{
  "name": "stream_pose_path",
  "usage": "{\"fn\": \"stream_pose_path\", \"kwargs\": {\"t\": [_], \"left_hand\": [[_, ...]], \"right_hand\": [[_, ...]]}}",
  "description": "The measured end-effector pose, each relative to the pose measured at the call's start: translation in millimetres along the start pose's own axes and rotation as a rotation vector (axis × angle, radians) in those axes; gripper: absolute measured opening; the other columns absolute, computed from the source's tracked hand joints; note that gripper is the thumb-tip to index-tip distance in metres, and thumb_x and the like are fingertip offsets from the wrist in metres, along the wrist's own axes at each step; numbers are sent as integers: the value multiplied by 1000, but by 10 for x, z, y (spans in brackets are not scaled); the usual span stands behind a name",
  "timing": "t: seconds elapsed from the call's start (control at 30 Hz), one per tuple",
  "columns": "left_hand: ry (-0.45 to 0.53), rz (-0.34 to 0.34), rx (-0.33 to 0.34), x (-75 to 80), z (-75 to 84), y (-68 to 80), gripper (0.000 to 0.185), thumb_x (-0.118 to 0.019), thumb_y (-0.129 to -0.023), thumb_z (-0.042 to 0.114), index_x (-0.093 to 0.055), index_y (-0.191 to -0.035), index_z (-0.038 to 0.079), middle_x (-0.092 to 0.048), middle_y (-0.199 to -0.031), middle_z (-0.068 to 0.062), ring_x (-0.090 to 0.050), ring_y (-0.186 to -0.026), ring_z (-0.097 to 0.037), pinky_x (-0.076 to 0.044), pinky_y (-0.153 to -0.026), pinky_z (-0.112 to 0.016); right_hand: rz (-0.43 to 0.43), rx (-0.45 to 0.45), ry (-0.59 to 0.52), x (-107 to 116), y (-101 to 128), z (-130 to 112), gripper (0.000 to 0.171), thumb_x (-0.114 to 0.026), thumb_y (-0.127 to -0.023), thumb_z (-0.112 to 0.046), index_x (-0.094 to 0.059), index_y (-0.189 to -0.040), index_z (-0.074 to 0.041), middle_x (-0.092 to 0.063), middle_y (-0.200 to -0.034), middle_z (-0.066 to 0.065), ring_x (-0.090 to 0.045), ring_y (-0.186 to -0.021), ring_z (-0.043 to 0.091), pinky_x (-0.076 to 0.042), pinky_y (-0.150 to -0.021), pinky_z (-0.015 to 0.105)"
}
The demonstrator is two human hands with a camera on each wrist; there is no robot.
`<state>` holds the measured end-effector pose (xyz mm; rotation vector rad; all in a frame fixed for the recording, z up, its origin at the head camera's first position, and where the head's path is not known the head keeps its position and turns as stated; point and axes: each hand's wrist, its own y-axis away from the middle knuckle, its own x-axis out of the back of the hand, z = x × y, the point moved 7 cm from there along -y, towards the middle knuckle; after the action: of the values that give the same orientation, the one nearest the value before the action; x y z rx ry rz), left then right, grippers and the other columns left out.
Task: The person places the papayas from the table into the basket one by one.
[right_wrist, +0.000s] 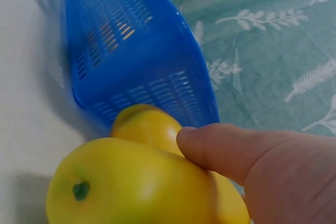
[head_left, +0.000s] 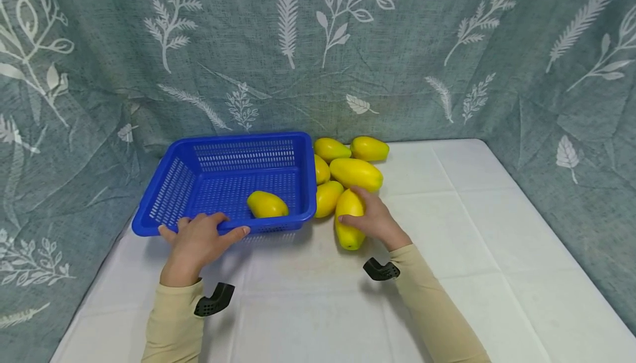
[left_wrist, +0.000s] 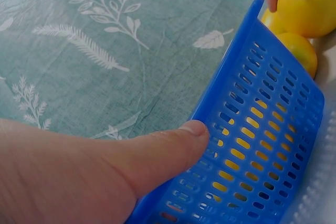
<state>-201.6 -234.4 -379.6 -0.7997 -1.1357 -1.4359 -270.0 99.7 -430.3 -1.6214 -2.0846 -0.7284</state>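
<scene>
A blue plastic basket (head_left: 228, 229) stands on the table with one yellow papaya (head_left: 267, 204) inside, near its front right. My left hand (head_left: 196, 244) grips the basket's front rim. In the left wrist view, the thumb (left_wrist: 173, 142) lies along the outside of that rim; the other fingers are hidden there. Right of the basket, my right hand (head_left: 371, 215) holds the nearest papaya (head_left: 349, 237), thumb on its near side and fingers toward its far end. That papaya (right_wrist: 126, 182) shows its green stem end in the right wrist view.
Several more papayas (head_left: 355, 174) lie close together between the basket's right wall and the back of the table. A white cloth covers the table (head_left: 308, 319). Green leaf-patterned fabric (head_left: 278, 92) hangs behind and at both sides.
</scene>
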Motion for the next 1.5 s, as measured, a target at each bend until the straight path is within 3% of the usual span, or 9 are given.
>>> {"fn": "stream_pose_path", "kwargs": {"t": [0.77,0.83,0.93,1.03,1.13,1.33,1.5], "left_hand": [[2,9,6,13,-15,14,84,-58,-92,69,-58,-140,0,-54,-139,-36,-31,-129,-70,1,-100,-92],[5,10,5,16,-13,15,84,-58,-92,68,-58,-140,0,-54,-139,-36,-31,-129,-70,1,-100,-92],[8,12,4,19,-11,16,84,-58,-92,68,-58,-140,0,-54,-139,-36,-31,-128,-70,2,-100,-92],[6,9,7,19,-18,13,84,-58,-92,69,-57,-141,0,-53,-139,-37,-32,-128,-70,1,-100,-92],[7,3,11,23,-31,10,85,-57,-92,69,-57,-141,1,-52,-140,-36,-31,-128,-70,1,-99,-93],[7,-1,9,35,-41,6,86,-57,-92,70,-56,-142,0,-52,-140,-37,-29,-130,-71,2,-99,-93],[8,-2,11,15,-23,-5,88,-57,-91,71,-55,-143,0,-50,-142,-38,-29,-131,-71,2,-100,-93]], "right_hand": [[22,-93,-155,68,-15,130,81,-73,-87,-36,-37,-157,-24,-38,-161,17,-42,-143,38,-36,-117,60],[24,-89,-164,133,-4,128,80,-73,-88,-36,-36,-158,-25,-36,-163,16,-43,-141,37,-42,-111,57],[44,-68,-209,269,27,104,77,-71,-90,-34,-35,-158,-26,-33,-164,14,-49,-130,37,-54,-91,47],[69,-46,-267,416,73,43,77,-69,-92,-31,-34,-159,-27,-33,-163,13,-54,-119,37,-57,-73,37],[93,-23,-291,549,82,-56,77,-68,-93,-30,-31,-160,-25,-33,-162,13,-54,-121,37,-57,-74,34],[102,20,-292,680,-53,-272,79,-67,-94,-30,-28,-162,-27,-31,-163,15,-54,-127,39,-60,-80,40],[112,82,-296,719,-204,-620,77,-68,-93,-30,-31,-160,-28,-35,-162,11,-51,-129,37,-58,-84,45]]}}
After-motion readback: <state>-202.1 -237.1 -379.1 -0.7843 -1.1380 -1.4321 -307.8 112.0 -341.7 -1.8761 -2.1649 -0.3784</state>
